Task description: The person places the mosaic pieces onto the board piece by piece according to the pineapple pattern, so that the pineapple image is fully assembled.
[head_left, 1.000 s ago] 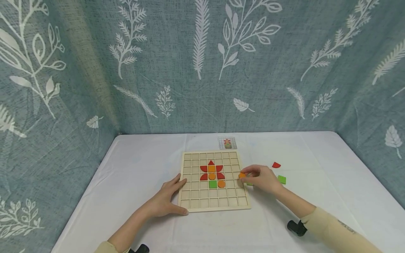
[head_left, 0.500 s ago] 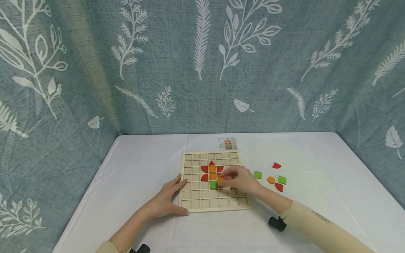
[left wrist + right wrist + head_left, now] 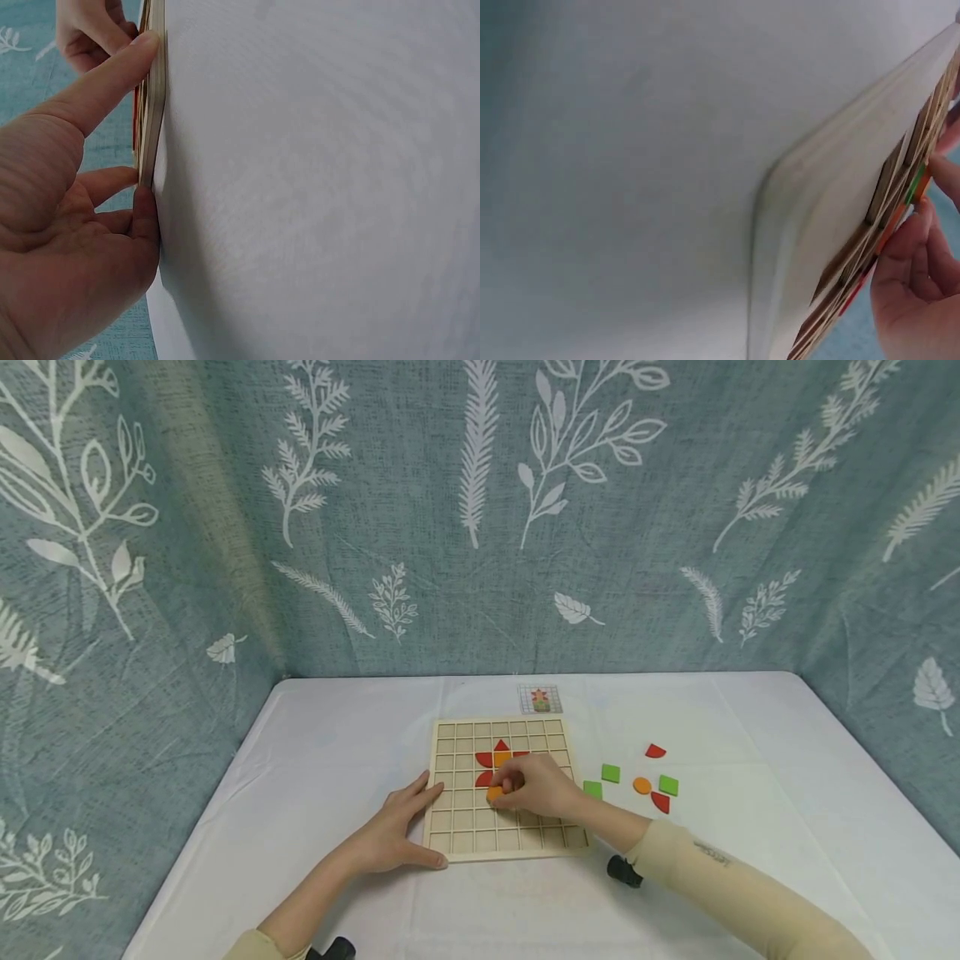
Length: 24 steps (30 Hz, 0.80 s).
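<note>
My right hand (image 3: 542,787) pinches an orange disc (image 3: 494,794) between thumb and fingertips, close over the middle of a wooden grid board (image 3: 461,843). Just beneath the disc, a green tile (image 3: 913,184) shows in the right wrist view. Red pieces (image 3: 483,760) and an orange square (image 3: 502,759) sit in the grid beyond the hand, which hides several other pieces. With fingers spread, my left hand (image 3: 386,837) rests at the board's near left corner. Its thumb touches the front edge and its other fingertips the left edge.
Right of the board lie loose green squares (image 3: 611,773), an orange disc (image 3: 642,786) and two red quarter-circles (image 3: 656,751). Behind the board is a small pattern card (image 3: 540,699). White cloth (image 3: 337,735) covers the table, with a blue-green curtain (image 3: 420,510) around it.
My right hand has carried the orange disc leftward from the board's right edge to its middle. Loose pieces on the right are uncovered. My left hand has stayed in place.
</note>
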Available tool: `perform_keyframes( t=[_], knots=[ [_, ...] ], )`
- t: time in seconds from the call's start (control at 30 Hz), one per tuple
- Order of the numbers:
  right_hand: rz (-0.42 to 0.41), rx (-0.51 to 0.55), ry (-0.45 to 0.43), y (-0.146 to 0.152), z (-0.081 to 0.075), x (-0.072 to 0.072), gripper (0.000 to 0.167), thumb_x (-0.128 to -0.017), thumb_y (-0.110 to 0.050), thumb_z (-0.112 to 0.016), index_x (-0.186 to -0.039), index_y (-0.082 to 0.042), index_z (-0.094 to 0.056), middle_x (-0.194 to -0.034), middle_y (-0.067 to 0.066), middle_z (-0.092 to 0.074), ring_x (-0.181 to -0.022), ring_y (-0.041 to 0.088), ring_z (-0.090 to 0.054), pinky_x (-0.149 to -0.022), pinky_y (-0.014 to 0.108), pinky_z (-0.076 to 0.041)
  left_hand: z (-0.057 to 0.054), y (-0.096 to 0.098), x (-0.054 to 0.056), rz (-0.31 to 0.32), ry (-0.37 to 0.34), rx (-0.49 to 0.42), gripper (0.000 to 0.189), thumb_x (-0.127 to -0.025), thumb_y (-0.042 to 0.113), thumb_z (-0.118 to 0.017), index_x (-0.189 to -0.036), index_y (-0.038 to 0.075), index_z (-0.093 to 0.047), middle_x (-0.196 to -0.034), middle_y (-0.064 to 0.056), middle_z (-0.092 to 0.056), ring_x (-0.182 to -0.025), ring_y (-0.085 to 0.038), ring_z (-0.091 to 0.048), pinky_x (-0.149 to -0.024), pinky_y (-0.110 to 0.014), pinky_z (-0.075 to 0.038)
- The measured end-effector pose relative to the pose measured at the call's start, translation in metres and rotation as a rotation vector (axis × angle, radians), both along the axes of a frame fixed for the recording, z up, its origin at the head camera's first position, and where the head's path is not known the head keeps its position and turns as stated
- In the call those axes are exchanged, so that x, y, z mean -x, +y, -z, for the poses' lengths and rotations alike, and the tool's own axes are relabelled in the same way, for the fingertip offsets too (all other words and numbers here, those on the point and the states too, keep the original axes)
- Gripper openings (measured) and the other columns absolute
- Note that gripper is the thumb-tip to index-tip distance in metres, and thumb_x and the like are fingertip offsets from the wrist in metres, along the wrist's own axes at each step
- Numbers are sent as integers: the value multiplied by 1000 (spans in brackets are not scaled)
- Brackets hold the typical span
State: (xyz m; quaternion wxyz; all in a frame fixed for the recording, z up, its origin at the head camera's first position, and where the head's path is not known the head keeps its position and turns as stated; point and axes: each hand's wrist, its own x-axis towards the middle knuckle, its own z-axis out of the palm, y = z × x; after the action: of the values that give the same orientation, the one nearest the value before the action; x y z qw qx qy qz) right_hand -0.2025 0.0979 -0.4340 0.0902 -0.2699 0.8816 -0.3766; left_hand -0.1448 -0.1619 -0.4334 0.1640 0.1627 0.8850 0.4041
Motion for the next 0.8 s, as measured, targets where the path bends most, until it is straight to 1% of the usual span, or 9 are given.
perform_keyframes(
  t=[0.23,0.33,0.43,0.47,0.53,0.63,0.7,0.8],
  knots=[
    [-58,-2,22,-7,-4,-2,17,-83,-13,-79,-98,-7,-74,-76,-10,-60,-63,5,-49,-59,21,-42,1,0,1,12,2,1,101,-69,32,-89,-150,3,-36,-161,-19,-12,-144,-43,-11,-108,-65,-19],
    [-86,-8,44,-8,-5,-3,18,-84,-10,-77,-101,-7,-75,-80,-7,-64,-66,5,-50,-61,21,-43,2,-1,1,13,2,3,101,-69,33,-89,-150,4,-36,-161,-19,-12,-144,-43,-10,-108,-65,-19],
    [-77,1,40,-4,-4,-3,19,-86,-12,-74,-105,-9,-75,-87,-6,-69,-70,5,-54,-62,22,-45,2,0,1,13,0,3,102,-69,33,-89,-150,4,-36,-161,-19,-12,-144,-43,-10,-108,-65,-19],
    [-65,12,35,-2,-4,-3,19,-87,-12,-74,-106,-9,-75,-86,-6,-69,-69,5,-55,-62,22,-46,2,0,1,11,-1,3,102,-69,33,-89,-150,4,-36,-161,-19,-12,-144,-43,-10,-108,-65,-19],
    [-24,42,19,5,-5,-2,18,-89,-14,-71,-107,-10,-75,-91,-5,-70,-72,7,-57,-63,23,-48,1,0,1,6,-2,4,102,-68,33,-89,-150,4,-36,-161,-19,-13,-144,-43,-11,-108,-65,-19],
    [53,80,-14,21,-7,-1,18,-92,-16,-68,-107,-10,-75,-92,-3,-69,-74,11,-58,-62,25,-49,0,1,0,-3,-2,8,102,-67,31,-90,-150,3,-37,-161,-19,-13,-144,-43,-12,-108,-65,-20],
    [111,95,-44,35,-9,-1,18,-93,-17,-67,-107,-10,-74,-95,-2,-69,-79,12,-59,-64,27,-49,-1,2,0,-7,0,11,102,-67,31,-90,-149,3,-37,-161,-19,-14,-144,-42,-12,-109,-64,-20],
    [191,102,-92,57,-8,-3,18,-92,-18,-68,-107,-11,-74,-92,-2,-68,-79,14,-58,-62,28,-48,-1,2,-1,-13,1,14,102,-67,30,-90,-149,3,-37,-161,-19,-14,-144,-42,-13,-109,-64,-21]
  ],
)
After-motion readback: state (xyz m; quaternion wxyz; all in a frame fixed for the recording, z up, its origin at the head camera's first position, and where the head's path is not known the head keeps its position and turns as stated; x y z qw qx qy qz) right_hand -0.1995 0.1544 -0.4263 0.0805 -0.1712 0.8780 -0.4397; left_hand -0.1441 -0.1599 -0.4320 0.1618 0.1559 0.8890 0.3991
